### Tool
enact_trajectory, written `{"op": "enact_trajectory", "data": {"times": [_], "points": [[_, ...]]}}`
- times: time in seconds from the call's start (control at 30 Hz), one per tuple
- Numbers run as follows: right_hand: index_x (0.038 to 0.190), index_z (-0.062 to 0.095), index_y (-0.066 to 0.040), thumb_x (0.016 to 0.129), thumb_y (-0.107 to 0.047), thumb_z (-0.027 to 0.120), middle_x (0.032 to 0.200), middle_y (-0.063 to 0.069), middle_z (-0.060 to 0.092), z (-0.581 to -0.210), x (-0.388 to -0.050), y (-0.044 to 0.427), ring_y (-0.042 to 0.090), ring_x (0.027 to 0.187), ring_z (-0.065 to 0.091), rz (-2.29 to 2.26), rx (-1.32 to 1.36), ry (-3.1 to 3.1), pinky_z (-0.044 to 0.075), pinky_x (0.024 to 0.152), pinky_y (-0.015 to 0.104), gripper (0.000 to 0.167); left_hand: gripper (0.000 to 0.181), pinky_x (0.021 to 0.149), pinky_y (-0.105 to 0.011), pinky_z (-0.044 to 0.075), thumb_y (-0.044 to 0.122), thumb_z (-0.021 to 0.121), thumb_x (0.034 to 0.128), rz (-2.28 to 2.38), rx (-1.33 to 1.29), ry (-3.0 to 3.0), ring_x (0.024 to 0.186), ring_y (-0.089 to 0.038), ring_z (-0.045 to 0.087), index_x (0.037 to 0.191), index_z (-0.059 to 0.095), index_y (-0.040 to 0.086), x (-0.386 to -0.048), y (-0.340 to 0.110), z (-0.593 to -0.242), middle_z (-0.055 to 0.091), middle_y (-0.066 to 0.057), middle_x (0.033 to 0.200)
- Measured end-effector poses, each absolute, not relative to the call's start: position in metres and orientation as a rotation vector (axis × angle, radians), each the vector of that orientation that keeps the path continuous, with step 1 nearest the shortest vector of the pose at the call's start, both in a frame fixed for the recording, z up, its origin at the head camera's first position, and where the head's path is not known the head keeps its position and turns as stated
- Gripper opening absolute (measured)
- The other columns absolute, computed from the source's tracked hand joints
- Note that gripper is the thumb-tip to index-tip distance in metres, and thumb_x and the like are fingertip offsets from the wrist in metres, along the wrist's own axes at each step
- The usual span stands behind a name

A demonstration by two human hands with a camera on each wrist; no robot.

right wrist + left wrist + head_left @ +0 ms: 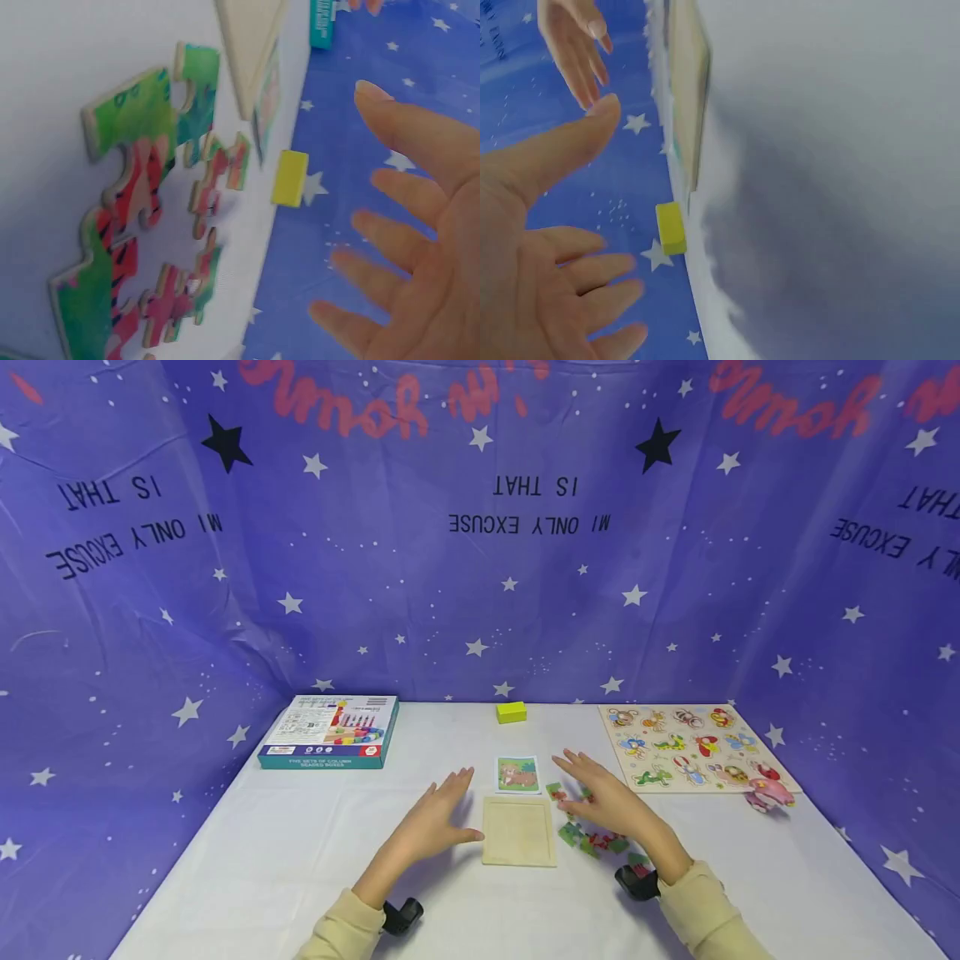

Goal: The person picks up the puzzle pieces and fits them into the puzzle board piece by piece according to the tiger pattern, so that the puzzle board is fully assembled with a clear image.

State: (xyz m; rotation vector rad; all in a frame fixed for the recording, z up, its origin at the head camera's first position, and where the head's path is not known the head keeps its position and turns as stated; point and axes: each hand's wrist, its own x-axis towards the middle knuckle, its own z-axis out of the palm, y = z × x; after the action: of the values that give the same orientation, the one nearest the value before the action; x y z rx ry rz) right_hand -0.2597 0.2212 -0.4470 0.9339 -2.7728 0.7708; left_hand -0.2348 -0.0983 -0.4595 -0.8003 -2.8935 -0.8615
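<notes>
A square wooden puzzle tray (519, 832) lies on the white table between the two hands. Just behind it is a small picture card (517, 774) showing a brown animal on green. My left hand (435, 818) hovers left of the tray, fingers spread and holding nothing. My right hand (611, 797) is held over the loose jigsaw pieces (588, 842), its fingers apart and nothing in them. In the right wrist view, the green and red puzzle pieces (139, 112) lie scattered on the table, apart from the hand, some overlapping in view.
At the back left lies a teal-edged toy box (330, 732). A yellow block (512, 712) sits at the table's back edge. On the right are an insect puzzle board (686, 747) and a pink toy figure (769, 792) at its corner. A purple star-patterned cloth (480, 568) hangs behind.
</notes>
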Motion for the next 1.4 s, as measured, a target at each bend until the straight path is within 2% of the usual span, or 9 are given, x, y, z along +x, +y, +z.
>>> {"op": "enact_trajectory", "data": {"times": [0.03,0.1,0.13,0.23,0.37,0.6,0.97,1.17,1.4], "points": [[0.145,0.044,-0.007,0.088,-0.028,0.072,0.149,0.018,0.038,-0.448,-0.263,0.222,0.04,0.13,0.044,0.788,0.958,-2.793,0.035,0.106,0.056,0.067,0.092,0.114,-0.057,0.018,0.036,0.079,0.079,-0.878,-0.81,-2.916,0.139,-0.038,0.029,0.149,0.031,0.0,-0.234,-0.098,-0.46,0.033,-0.02,0.151],[0.142,0.048,-0.006,0.088,-0.025,0.072,0.135,0.02,0.054,-0.45,-0.269,0.224,0.032,0.094,0.064,0.829,1.001,-2.843,0.051,0.09,0.048,0.062,0.088,0.113,-0.055,0.023,0.034,0.079,0.0786,-0.907,-0.831,-2.957,0.137,-0.039,0.034,0.146,0.036,-0.002,-0.232,-0.097,-0.46,0.038,-0.023,0.148],[0.14,0.05,-0.006,0.088,-0.025,0.072,0.13,0.019,0.058,-0.45,-0.273,0.225,0.029,0.076,0.063,0.848,1.01,-2.866,0.053,0.082,0.045,0.06,0.086,0.113,-0.054,0.025,0.034,0.079,0.0783,-0.915,-0.838,-2.98,0.135,-0.04,0.036,0.145,0.038,-0.002,-0.232,-0.098,-0.46,0.04,-0.023,0.146],[0.136,0.056,-0.007,0.087,-0.026,0.073,0.121,0.016,0.064,-0.453,-0.285,0.228,0.024,0.067,0.06,0.898,1.016,-2.933,0.053,0.076,0.042,0.055,0.084,0.111,-0.055,0.028,0.036,0.08,0.0771,-0.915,-0.858,-3.027,0.133,-0.043,0.038,0.143,0.043,-0.001,-0.23,-0.098,-0.458,0.043,-0.023,0.145],[0.129,0.06,-0.003,0.087,-0.021,0.073,0.124,0.014,0.063,-0.457,-0.302,0.231,0.034,0.113,0.059,0.979,1.049,-2.968,0.052,0.09,0.048,0.049,0.083,0.11,-0.055,0.031,0.038,0.08,0.076,-0.872,-0.908,-3.068,0.133,-0.041,0.039,0.141,0.046,-0.001,-0.231,-0.097,-0.459,0.044,-0.02,0.145],[0.119,0.066,-0.003,0.084,-0.018,0.076,0.11,0.01,0.068,-0.465,-0.32,0.227,0.027,0.098,0.063,1.05,1.052,-2.975,0.055,0.08,0.035,0.039,0.083,0.11,-0.048,0.034,0.038,0.08,0.0758,-0.797,-1.015,-3.079,0.134,-0.035,0.04,0.139,0.047,-0.003,-0.234,-0.097,-0.465,0.044,-0.018,0.145],[0.103,0.069,-0.005,0.078,-0.008,0.08,0.097,0.005,0.062,-0.471,-0.324,0.223,0.021,0.088,0.058,1.019,0.988,-3.002,0.051,0.077,0.032,0.027,0.078,0.11,-0.047,0.034,0.035,0.079,0.078,-0.744,-1.049,-3.077,0.133,-0.034,0.042,0.138,0.049,-0.003,-0.232,-0.092,-0.465,0.045,-0.017,0.145],[0.098,0.066,-0.005,0.074,-0.005,0.082,0.093,0.007,0.061,-0.47,-0.327,0.222,0.024,0.085,0.057,1.044,0.992,-2.99,0.049,0.074,0.032,0.029,0.077,0.109,-0.046,0.035,0.037,0.079,0.0778,-0.713,-1.036,-3.08,0.132,-0.033,0.043,0.137,0.05,-0.003,-0.233,-0.091,-0.466,0.046,-0.015,0.145],[0.096,0.063,-0.006,0.074,-0.005,0.081,0.091,0.004,0.063,-0.47,-0.327,0.223,0.016,0.08,0.057,1.102,0.958,-2.992,0.05,0.07,0.029,0.029,0.079,0.108,-0.045,0.037,0.038,0.081,0.0747,-0.707,-1.033,-3.074,0.13,-0.032,0.046,0.136,0.052,-0.002,-0.234,-0.09,-0.465,0.048,-0.014,0.143]]}}
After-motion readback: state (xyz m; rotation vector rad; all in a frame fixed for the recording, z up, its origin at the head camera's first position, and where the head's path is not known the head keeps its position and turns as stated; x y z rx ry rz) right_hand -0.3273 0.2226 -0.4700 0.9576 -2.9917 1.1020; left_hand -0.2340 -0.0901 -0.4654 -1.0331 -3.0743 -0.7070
